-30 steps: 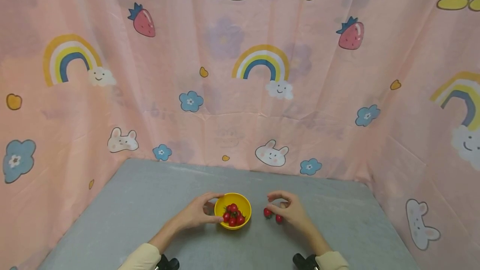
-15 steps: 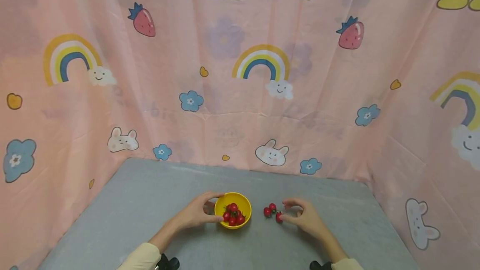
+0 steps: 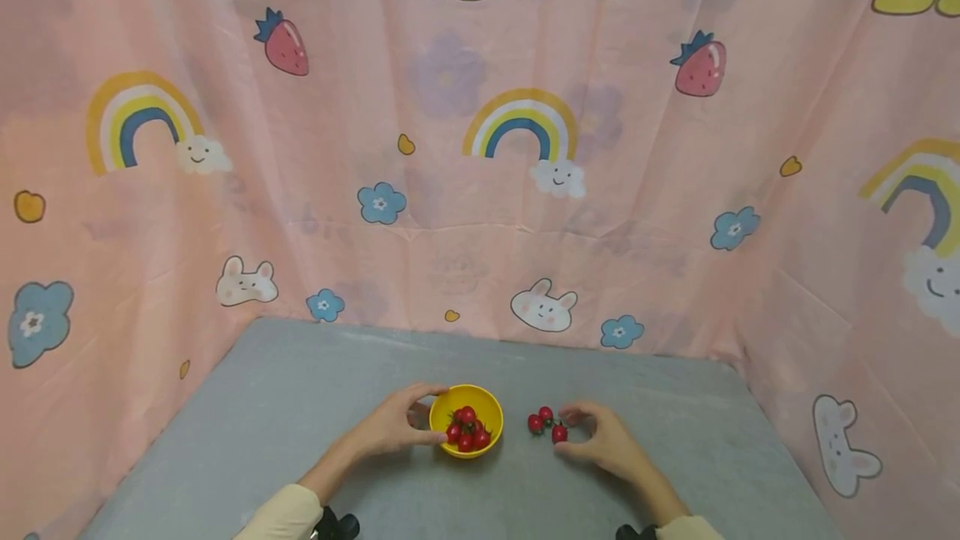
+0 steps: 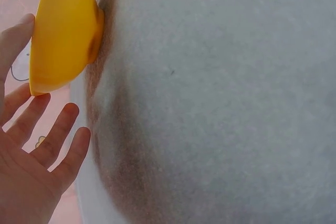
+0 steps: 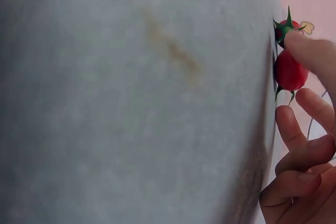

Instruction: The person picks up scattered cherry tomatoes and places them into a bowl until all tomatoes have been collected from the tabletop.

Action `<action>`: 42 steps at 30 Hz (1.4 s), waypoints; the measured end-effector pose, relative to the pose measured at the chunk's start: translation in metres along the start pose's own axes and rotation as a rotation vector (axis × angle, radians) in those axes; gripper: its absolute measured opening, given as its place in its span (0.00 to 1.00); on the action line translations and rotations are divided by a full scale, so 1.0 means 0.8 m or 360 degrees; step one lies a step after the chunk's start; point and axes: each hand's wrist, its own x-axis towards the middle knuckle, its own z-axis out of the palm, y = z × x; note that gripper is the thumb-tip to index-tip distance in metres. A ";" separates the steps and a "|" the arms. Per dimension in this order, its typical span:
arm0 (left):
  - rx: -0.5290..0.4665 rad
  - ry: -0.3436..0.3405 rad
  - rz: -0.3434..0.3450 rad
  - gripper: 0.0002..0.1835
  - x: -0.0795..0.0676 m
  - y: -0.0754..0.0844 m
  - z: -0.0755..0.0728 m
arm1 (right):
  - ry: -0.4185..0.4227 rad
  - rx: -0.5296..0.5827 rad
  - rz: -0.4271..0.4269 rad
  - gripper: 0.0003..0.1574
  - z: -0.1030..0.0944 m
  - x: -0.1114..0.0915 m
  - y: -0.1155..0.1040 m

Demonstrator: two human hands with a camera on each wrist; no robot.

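Observation:
My left hand (image 3: 388,423) holds the yellow bowl (image 3: 491,412) by its rim, the thumb on the near side and fingers on the far side. Several red cherry tomatoes (image 3: 466,432) with green stems lie in the bowl. To its right sit three loose cherry tomatoes, and my right hand (image 3: 609,445) is at the nearest tomato (image 3: 559,434). Thumb and forefinger stand on either side of that one, spread apart. The right wrist view shows a gap between the red tomato (image 5: 291,72) and the forefinger; whether the thumb touches it, I cannot tell.
The two other loose tomatoes, a left one (image 3: 535,423) and a far one (image 3: 546,413), lie close together on the grey tabletop (image 3: 337,365). A pink printed curtain (image 3: 450,257) hangs behind the table and along its sides.
My right hand has moved right, away from the left and far tomatoes, to the nearest one. The left hand and bowl have stayed in place.

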 end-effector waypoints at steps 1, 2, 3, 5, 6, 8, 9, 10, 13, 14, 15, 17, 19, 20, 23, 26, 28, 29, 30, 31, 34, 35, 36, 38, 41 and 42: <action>0.0005 0.0000 0.0001 0.36 0.000 0.000 0.000 | -0.0007 0.0000 -0.0016 0.27 0.000 0.001 0.000; 0.0008 0.0000 0.0000 0.36 0.000 0.000 0.000 | -0.0013 0.0003 -0.0035 0.25 0.000 0.002 0.001; 0.0011 -0.0001 0.0001 0.36 0.000 0.000 0.000 | -0.0019 0.0008 -0.0051 0.24 0.000 0.002 0.001; 0.0011 -0.0002 0.0002 0.36 0.000 0.001 0.000 | -0.0026 0.0007 -0.0079 0.21 0.000 0.003 0.001; 0.0011 -0.0002 0.0004 0.36 0.000 0.001 0.000 | -0.0028 0.0005 -0.0088 0.20 0.000 0.003 0.002; 0.0010 -0.0005 0.0008 0.36 0.000 0.001 0.000 | -0.0033 0.0009 -0.0095 0.18 0.000 0.004 0.003; 0.0008 -0.0007 0.0009 0.36 0.000 0.001 0.001 | -0.0035 0.0012 -0.0097 0.18 -0.001 0.004 0.003; 0.0007 -0.0009 0.0012 0.36 0.000 0.001 0.001 | -0.0035 0.0012 -0.0093 0.17 -0.001 0.004 0.003; 0.0014 -0.0011 0.0016 0.36 0.000 0.001 0.001 | -0.0029 0.0026 -0.0074 0.16 -0.001 0.004 0.004; 0.0016 -0.0012 0.0016 0.36 0.000 0.000 0.001 | -0.0023 0.0033 -0.0067 0.16 -0.001 0.004 0.004; 0.0016 -0.0012 0.0015 0.36 0.000 0.000 0.001 | -0.0017 0.0046 -0.0062 0.16 -0.002 0.004 0.003; 0.0023 -0.0010 0.0015 0.36 0.000 -0.001 0.001 | -0.0001 0.0058 -0.0053 0.17 -0.002 0.003 0.003; 0.0025 -0.0011 0.0018 0.36 0.000 -0.001 0.001 | 0.0012 0.0075 -0.0045 0.17 -0.003 0.002 0.003; 0.0024 -0.0011 0.0019 0.36 0.000 -0.002 0.001 | 0.0018 0.0081 -0.0044 0.17 -0.003 0.001 0.004; 0.0030 -0.0008 0.0021 0.36 0.000 -0.003 0.002 | 0.0036 0.0085 -0.0033 0.18 -0.003 0.001 0.005; 0.0031 -0.0006 0.0020 0.36 0.001 -0.003 0.002 | 0.0050 0.0096 -0.0020 0.17 -0.004 0.000 0.005; 0.0033 -0.0004 0.0020 0.36 0.001 -0.003 0.003 | 0.0058 0.0115 -0.0003 0.17 -0.006 -0.001 0.004; 0.0034 -0.0004 0.0020 0.36 0.001 -0.003 0.003 | 0.0062 0.0127 0.0006 0.18 -0.007 -0.001 0.003; 0.0034 -0.0004 0.0021 0.36 0.001 -0.003 0.003 | 0.0065 0.0136 0.0015 0.18 -0.008 -0.002 0.003; 0.0033 -0.0003 0.0022 0.36 0.001 -0.003 0.003 | 0.0072 0.0144 0.0025 0.18 -0.009 -0.002 0.002; 0.0029 -0.0001 0.0026 0.36 0.001 -0.003 0.002 | 0.0092 0.0175 0.0049 0.20 -0.012 -0.003 0.001; 0.0027 0.0000 0.0027 0.35 0.001 -0.003 0.002 | 0.0100 0.0180 0.0055 0.20 -0.012 -0.003 0.000; 0.0023 0.0000 0.0029 0.35 0.001 -0.002 0.002 | 0.0109 0.0186 0.0060 0.20 -0.013 -0.003 0.000; 0.0017 0.0001 0.0031 0.35 0.001 -0.002 0.002 | 0.0124 0.0200 0.0068 0.21 -0.013 -0.002 -0.001; 0.0004 0.0003 0.0031 0.35 0.001 -0.002 0.002 | 0.0152 0.0219 0.0096 0.21 -0.011 -0.001 -0.003; 0.0002 0.0004 0.0033 0.35 0.001 -0.002 0.002 | 0.0165 0.0224 0.0107 0.21 -0.011 -0.001 -0.005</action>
